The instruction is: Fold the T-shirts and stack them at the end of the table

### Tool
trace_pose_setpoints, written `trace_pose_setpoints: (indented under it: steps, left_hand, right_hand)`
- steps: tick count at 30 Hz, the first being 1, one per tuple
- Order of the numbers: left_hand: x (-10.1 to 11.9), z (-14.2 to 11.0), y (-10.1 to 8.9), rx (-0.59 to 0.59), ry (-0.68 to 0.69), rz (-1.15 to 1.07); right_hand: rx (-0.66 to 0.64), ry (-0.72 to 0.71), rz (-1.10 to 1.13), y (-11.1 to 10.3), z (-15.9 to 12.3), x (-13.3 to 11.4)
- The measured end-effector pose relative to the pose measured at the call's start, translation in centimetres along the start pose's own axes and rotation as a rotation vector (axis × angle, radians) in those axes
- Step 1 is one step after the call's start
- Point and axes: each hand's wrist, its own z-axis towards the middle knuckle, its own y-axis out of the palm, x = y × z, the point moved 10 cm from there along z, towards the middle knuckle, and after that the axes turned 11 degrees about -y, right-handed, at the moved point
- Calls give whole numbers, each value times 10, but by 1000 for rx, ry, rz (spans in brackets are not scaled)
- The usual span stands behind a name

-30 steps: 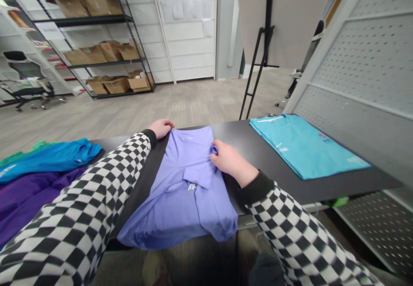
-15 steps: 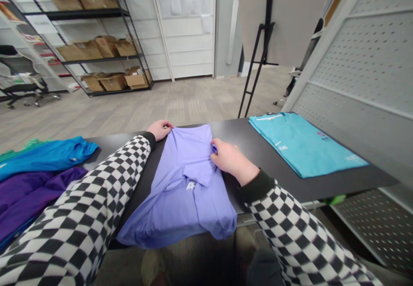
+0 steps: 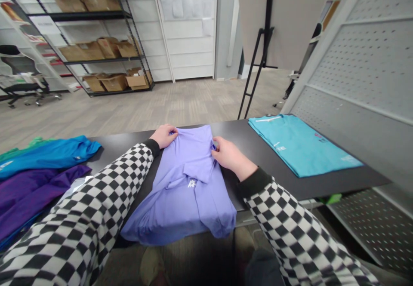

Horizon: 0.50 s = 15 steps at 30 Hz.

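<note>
A lavender T-shirt (image 3: 183, 195) lies partly folded on the dark table (image 3: 232, 131), its near end hanging over the front edge. One sleeve is laid across the middle, just above a small white print. My left hand (image 3: 164, 136) pinches the far left corner of the shirt. On the right side, my right hand (image 3: 230, 155) is closed on the shirt's edge, with a bit of darker cloth showing between thumb and fingers.
A folded turquoise T-shirt (image 3: 303, 146) lies on the table's right side. Blue (image 3: 48, 155) and purple shirts (image 3: 35, 189) are heaped at the left. Beyond the table are a stand (image 3: 258, 66) and a shelf of cardboard boxes (image 3: 93, 51); a perforated panel (image 3: 371, 58) borders the right.
My left hand has shifted slightly right and inward, drawing the far left corner of the lavender T-shirt in. My right hand stays at the right edge. The camera view has moved slightly.
</note>
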Motion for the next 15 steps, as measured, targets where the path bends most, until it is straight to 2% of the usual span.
trace_pose_setpoints:
  steps: [7, 10, 15]
  left_hand:
    - [-21, 6, 0, 108, -55, -12]
    - [-27, 1, -6, 151, -80, 9]
    - [-8, -17, -27, 248, 18, 42]
  right_hand:
    - [-35, 7, -95, -3, -3, -6]
    - [-29, 33, -149, -9, -5, -4]
    - [25, 61, -168, -15, -3, 5]
